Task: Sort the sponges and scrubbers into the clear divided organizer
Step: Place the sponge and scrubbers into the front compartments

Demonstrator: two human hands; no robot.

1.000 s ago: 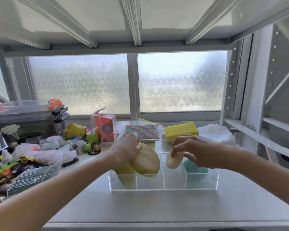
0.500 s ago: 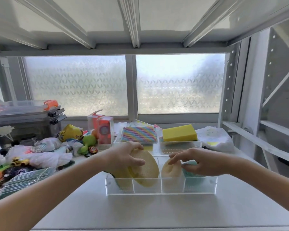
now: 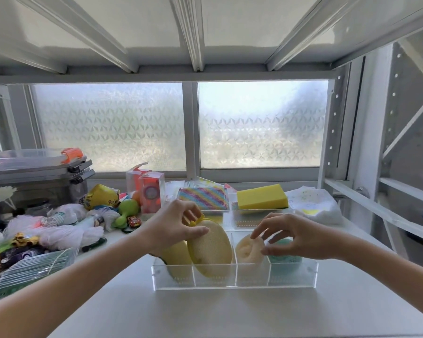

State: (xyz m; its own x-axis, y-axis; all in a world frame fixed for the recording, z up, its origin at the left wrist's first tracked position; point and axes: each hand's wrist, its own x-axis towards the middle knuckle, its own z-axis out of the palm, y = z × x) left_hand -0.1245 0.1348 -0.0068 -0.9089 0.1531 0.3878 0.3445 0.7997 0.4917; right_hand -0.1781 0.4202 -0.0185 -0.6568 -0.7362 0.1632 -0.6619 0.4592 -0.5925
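On the desk (image 3: 230, 311) near the window, toys (image 3: 34, 230) crowd the far left. Right of them, the left hand (image 3: 178, 228) grips an oval yellow scrubber (image 3: 210, 250) standing tilted in the clear organizer's (image 3: 235, 286) second compartment. The right hand (image 3: 296, 236), fingers loosely spread and holding nothing, touches a pale round sponge (image 3: 248, 250) in the third compartment. A teal sponge (image 3: 285, 258) fills the rightmost.

Home storage shelf (image 3: 205, 313), toys (image 3: 125, 212), frosted window (image 3: 259, 123)

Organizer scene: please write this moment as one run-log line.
left hand: holds oval scrubber | right hand: open over round sponge | organizer: partly filled
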